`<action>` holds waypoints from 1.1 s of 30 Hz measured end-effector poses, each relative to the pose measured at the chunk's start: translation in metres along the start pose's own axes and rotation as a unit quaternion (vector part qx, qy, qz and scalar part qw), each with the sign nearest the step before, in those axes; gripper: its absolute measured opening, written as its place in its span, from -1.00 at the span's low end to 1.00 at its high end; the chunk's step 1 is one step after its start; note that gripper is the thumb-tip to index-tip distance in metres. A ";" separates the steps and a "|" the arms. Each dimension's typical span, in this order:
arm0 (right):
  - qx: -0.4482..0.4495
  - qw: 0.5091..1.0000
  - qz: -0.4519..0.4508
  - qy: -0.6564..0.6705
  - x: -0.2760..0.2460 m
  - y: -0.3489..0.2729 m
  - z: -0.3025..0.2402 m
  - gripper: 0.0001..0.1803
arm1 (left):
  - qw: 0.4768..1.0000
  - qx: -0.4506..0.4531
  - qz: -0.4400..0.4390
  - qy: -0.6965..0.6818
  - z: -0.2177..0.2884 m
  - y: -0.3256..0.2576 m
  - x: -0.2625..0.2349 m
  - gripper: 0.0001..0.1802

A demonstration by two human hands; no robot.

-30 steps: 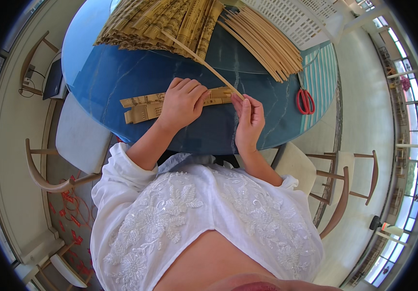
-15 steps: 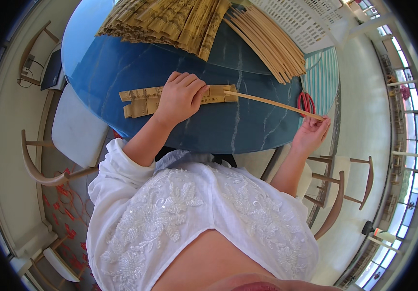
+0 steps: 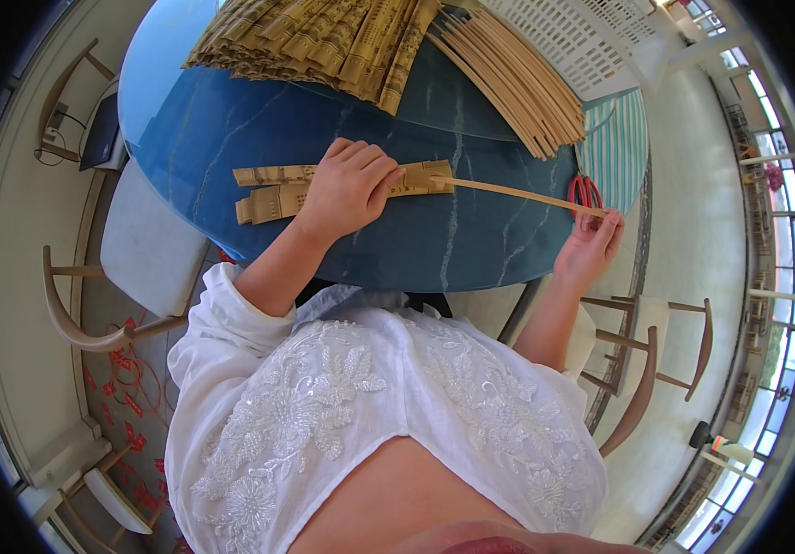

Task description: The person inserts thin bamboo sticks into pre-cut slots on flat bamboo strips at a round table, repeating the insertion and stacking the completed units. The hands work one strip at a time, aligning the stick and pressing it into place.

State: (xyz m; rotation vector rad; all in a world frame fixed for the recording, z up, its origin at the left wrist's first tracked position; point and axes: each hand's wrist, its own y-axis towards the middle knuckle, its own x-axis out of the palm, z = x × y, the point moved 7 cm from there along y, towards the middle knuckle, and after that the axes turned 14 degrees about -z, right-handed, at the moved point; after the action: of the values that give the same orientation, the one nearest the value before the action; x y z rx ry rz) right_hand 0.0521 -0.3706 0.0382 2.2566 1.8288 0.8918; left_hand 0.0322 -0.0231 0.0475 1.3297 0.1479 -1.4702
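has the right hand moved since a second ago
Yes. The right hand has swung out rightward from beside the left hand to the table's right edge, pulling the strip with it.

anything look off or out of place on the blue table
Little stands out. The red-handled scissors lie close to the round blue table's right edge. The thin tan strip, held by the right hand, juts from the flat woven piece under the left hand.

White blouse, floral embroidery on front, sleeves pushed up; bare forearms.
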 end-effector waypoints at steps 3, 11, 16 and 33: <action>0.041 0.998 -0.039 0.009 0.017 -0.004 0.011 -0.80 | 1.000 0.000 0.003 -0.003 0.001 0.000 0.000 -0.90; 0.205 0.974 -0.098 -0.027 0.067 -0.040 0.057 -0.72 | 1.000 0.003 0.007 -0.005 0.001 0.000 -0.001 -0.91; 0.239 0.955 -0.163 -0.065 0.104 -0.054 0.073 -0.70 | 1.000 0.003 0.009 -0.008 0.002 0.001 -0.004 -0.94; 0.228 0.931 -0.277 -0.072 0.143 -0.070 0.090 -0.71 | 1.000 0.002 0.019 0.015 0.002 -0.001 -0.007 -0.91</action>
State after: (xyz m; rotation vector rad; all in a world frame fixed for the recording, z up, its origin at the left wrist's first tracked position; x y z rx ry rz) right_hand 0.0514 -0.1950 -0.0122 1.7453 2.5969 0.2138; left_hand 0.0284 -0.0200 0.0526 1.3526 0.1389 -1.4202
